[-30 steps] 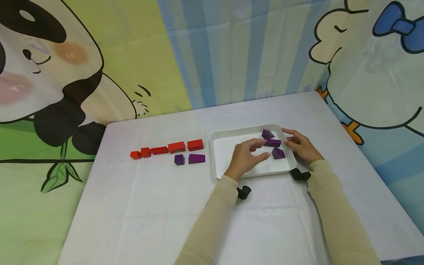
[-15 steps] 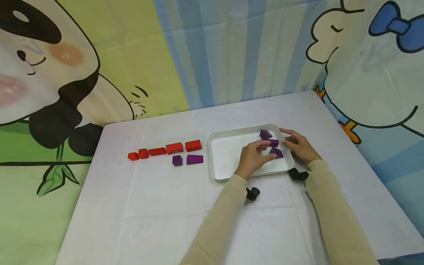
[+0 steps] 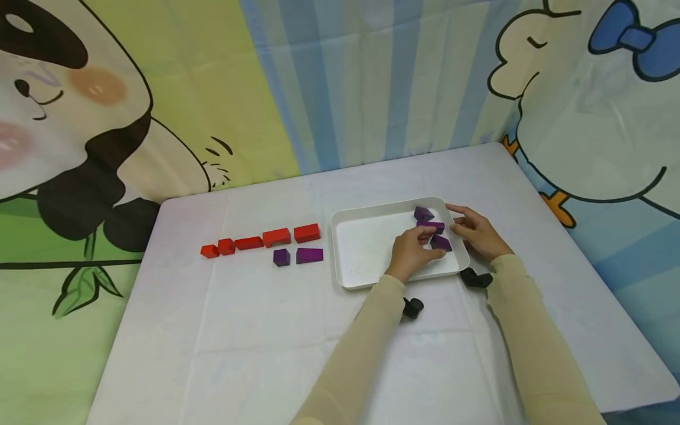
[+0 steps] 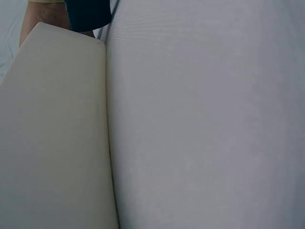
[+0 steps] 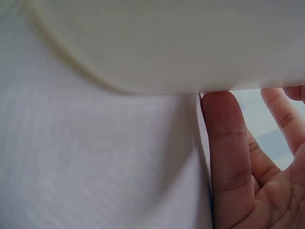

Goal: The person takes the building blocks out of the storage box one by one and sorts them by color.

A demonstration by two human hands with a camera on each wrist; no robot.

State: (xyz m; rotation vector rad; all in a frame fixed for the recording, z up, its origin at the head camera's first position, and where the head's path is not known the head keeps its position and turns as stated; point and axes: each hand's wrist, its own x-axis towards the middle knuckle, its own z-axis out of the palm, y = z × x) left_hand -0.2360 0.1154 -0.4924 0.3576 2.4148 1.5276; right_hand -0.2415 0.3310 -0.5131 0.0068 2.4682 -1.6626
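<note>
A white tray [image 3: 361, 248] lies on the table with three purple blocks near its right end: a wedge-like one [image 3: 422, 213] at the back, a flat long one [image 3: 432, 226] in the middle and an angular one [image 3: 440, 242] in front. My left hand [image 3: 411, 252] is over the tray, thumb and fingers apart, close to the front and middle blocks; contact cannot be made out. At the tray's right end, my right hand [image 3: 478, 232] touches the outer wall. The right wrist view shows its fingers [image 5: 229, 148] fairly straight against the tray wall [image 5: 190, 43].
Left of the tray, several red blocks [image 3: 276, 237] form a row. Before them lie a purple cube-like block [image 3: 281, 257] and a longer purple block [image 3: 309, 255]. The left wrist view mostly shows white tablecloth [image 4: 200, 114] and the tray's side [image 4: 52, 129].
My left hand has moved right over the tray, closer to the purple blocks. The right hand stays at the tray's right end. The head view has shifted slightly.
</note>
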